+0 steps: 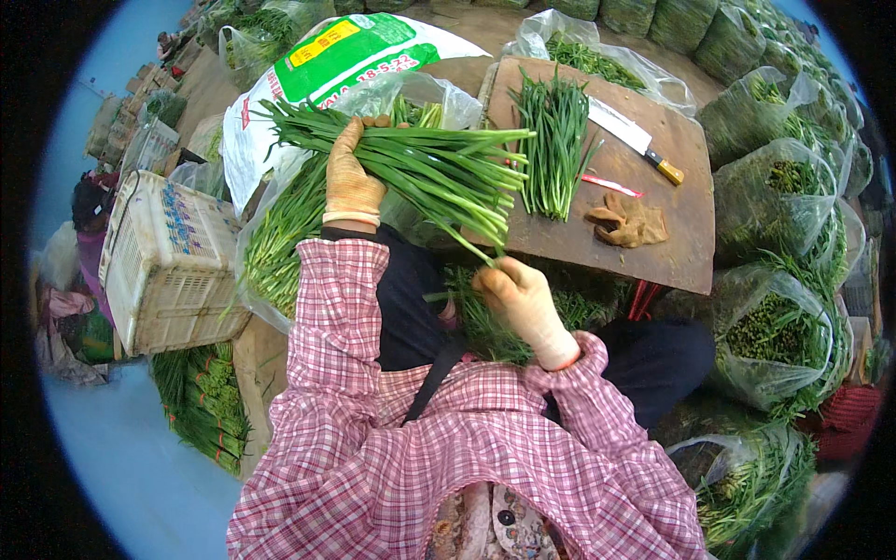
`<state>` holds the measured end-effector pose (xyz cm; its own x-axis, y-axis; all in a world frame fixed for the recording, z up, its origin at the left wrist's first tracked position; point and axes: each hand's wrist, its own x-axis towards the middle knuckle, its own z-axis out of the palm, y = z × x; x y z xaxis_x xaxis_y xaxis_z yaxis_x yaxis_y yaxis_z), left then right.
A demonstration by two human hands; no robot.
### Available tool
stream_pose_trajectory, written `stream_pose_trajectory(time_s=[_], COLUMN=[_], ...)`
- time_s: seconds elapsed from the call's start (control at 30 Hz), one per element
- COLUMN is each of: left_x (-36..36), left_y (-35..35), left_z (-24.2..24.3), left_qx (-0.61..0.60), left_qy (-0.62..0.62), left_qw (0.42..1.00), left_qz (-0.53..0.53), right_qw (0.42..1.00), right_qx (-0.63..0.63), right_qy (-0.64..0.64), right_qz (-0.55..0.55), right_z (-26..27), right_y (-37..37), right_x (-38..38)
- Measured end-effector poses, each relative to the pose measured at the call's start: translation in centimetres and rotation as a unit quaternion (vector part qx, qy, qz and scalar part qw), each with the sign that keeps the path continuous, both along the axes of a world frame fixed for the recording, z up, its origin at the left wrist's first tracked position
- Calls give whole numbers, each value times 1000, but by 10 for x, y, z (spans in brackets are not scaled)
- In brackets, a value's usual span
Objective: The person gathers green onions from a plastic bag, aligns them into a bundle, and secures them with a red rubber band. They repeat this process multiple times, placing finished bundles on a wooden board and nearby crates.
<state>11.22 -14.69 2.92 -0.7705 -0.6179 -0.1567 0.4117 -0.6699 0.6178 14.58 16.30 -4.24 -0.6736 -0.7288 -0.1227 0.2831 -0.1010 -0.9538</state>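
My left hand (353, 178), in a stained work glove, is closed around a loose bunch of garlic chives (441, 164). The pale stem ends point right and the dark leaf tips left. Just below those stem ends is my right hand (521, 301), also gloved and slightly blurred. Its thumb and fingers pinch the low end of a chive stalk. Another bunch of chives (554, 150) lies on the brown board (658, 245). Beside it are a cleaver (623, 129) with a wood-and-black handle, a red-and-white strip (612, 185) and a crumpled brown glove (628, 220).
An open plastic bag of chives (280, 259) stands left of my knees. Loose greens (490, 336) lie in my lap area. A white plastic crate (171, 262), tied bundles (210, 406) and a printed sack (350, 59) are leftward. Filled bags (777, 336) line the right. A person (91, 238) is behind the crate.
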Motion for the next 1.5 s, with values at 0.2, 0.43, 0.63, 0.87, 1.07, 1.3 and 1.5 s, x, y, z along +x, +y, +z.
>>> stream_pose_trajectory(time_s=[0.2,0.43,0.63,0.87,1.07,1.3,1.5], left_x=[15,14,20,30,20,20,29], left_y=[-24,16,13,2,25,36,-4], left_z=[11,-3,-8,-8,-4,-9,-1], left_qx=[-23,-34,-32,-48,-11,-18,-10], left_qy=[17,59,46,24,16,-5,-25], left_qw=[1000,995,995,998,998,997,1000], left_qz=[8,-73,-84,-27,-54,-70,-14], right_qw=[800,987,988,924,644,576,642], right_qx=[488,-103,49,204,180,310,455], right_qy=[315,-68,51,245,706,747,617], right_qz=[149,-99,-139,-213,-233,-122,-20], right_z=[-15,38,19,15,78,70,44], right_y=[56,-23,-28,23,-11,-24,33], right_x=[-14,-56,-43,-44,-76,-98,-87])
